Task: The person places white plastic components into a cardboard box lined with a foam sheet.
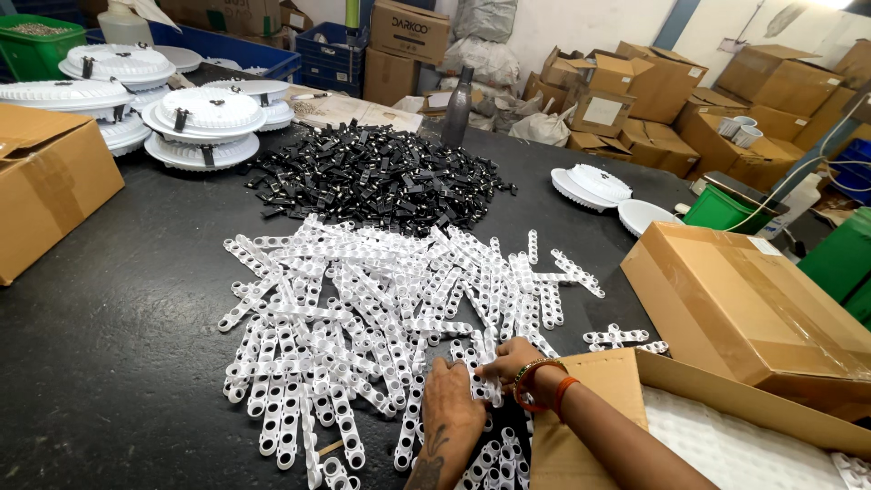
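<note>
A wide heap of white plastic strips with round holes (pixel 381 318) covers the near part of the black table (pixel 136 345). My left hand (pixel 449 413) rests palm down on the strips at the heap's near edge, its fingertips touching one strip. My right hand (pixel 510 363), with orange and beaded bracelets at the wrist, pinches a white strip (pixel 485 386) between thumb and fingers, right beside the left hand. Behind the white heap lies a pile of small black clips (pixel 381 177).
Round white lamp housings (pixel 204 122) are stacked at the back left, two more (pixel 590 189) at the right. An open cardboard box (pixel 753 308) with white foam stands at the right, another box (pixel 45 181) at the left. A dark bottle (pixel 456 109) stands behind the clips.
</note>
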